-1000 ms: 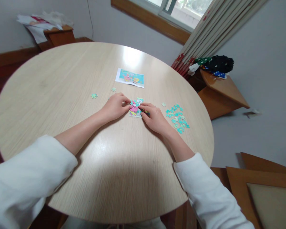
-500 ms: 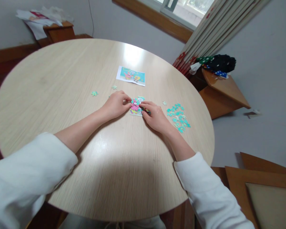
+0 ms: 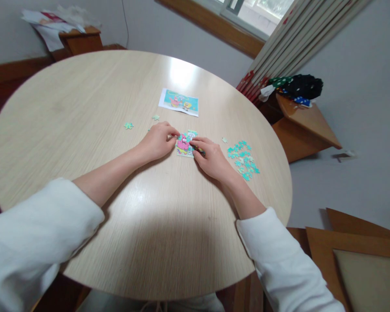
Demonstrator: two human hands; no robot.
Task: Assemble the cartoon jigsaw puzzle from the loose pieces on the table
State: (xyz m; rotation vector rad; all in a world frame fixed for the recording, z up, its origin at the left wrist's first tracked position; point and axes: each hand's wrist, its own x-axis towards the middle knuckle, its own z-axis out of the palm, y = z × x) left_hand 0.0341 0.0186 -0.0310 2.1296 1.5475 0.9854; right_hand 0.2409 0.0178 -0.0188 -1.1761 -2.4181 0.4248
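Observation:
A partly joined jigsaw puzzle (image 3: pixel 183 146), showing a pink starfish figure and a pale figure on teal, lies flat between my hands. At its upper left edge, the curled thumb and forefinger of my left hand (image 3: pixel 160 139) close on the border. My right hand (image 3: pixel 209 157) rests against the opposite side, fingers bent over the edge and thumb lower down. Its fingers cover the puzzle's right part, where some dark coloured bits show beneath them. Beyond the puzzle lies a printed reference picture (image 3: pixel 181 103) with the same pink figure and a yellow one.
Loose teal puzzle pieces (image 3: pixel 243 158) are heaped to the right, with a single pale piece (image 3: pixel 224 140) beside them. Stray pieces (image 3: pixel 128 125) lie at the left. All rest on a round wooden table (image 3: pixel 143 242). A stool with cloths (image 3: pixel 300 89) stands beyond its right edge.
My left thumb has drawn back slightly to the left from the puzzle, uncovering more of its left edge. My right hand stays nearly still. The view has shifted a little.

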